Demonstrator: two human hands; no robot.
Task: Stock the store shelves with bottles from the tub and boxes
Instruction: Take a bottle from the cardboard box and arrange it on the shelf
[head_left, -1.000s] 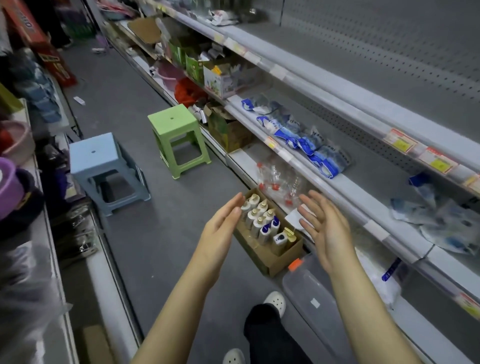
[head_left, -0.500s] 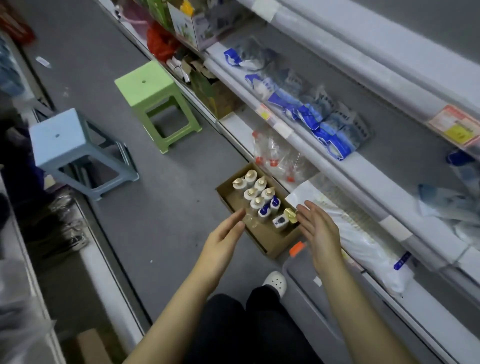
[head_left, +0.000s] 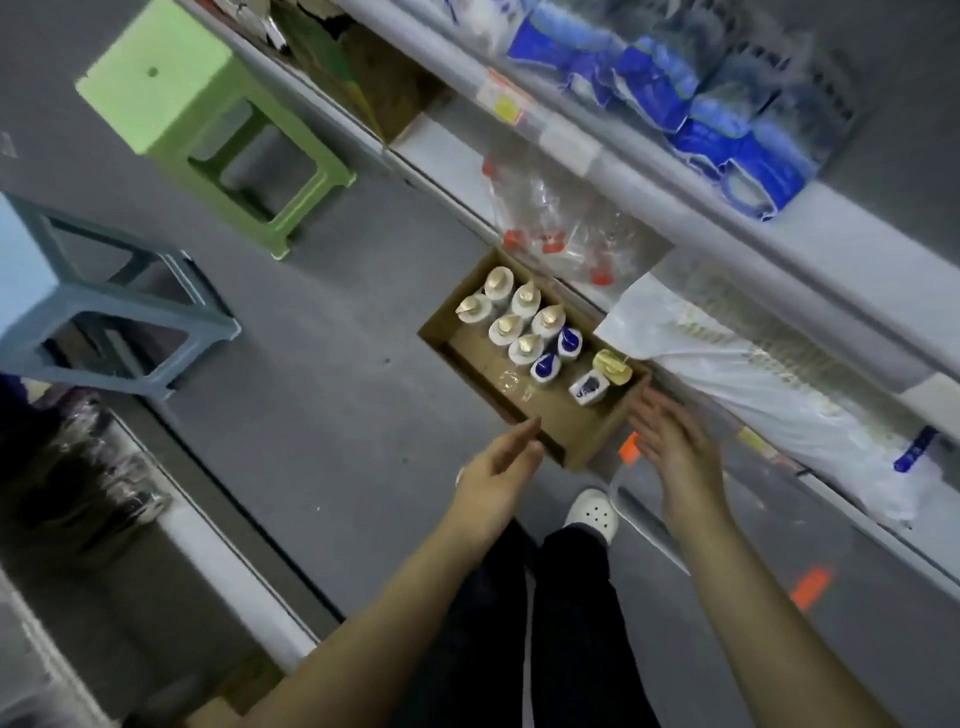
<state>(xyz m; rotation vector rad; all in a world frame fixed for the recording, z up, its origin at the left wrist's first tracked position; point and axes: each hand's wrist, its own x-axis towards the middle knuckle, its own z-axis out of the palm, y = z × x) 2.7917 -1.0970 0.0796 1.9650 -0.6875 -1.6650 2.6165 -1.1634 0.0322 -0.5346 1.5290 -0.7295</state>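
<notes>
- Now left grip (head_left: 493, 467) and right grip (head_left: 670, 441) are hovering spread and empty, flanking the near end of the cardboard box (head_left: 566, 423) on the floor (head_left: 337, 389).
- Bottles (head_left: 525, 301) are standing loose inside, crowding the far end; a lopsided lift is probably risking toppling them.

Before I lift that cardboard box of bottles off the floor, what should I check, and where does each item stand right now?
1. Left hand free: open, holding nothing. Ok.
2. Right hand free: open, holding nothing. Ok.
3. Hands placed for a two-sided grip on the brown cardboard box: one by each near corner. Ok. Contact with the box: cannot tell.
4. White gold-capped bottles upright inside the box: ok.
5. Green plastic stool out of the way: it stands apart from the box. Ok.
6. White shoe clear of the box: just behind its near end, not under it. Ok.
</notes>
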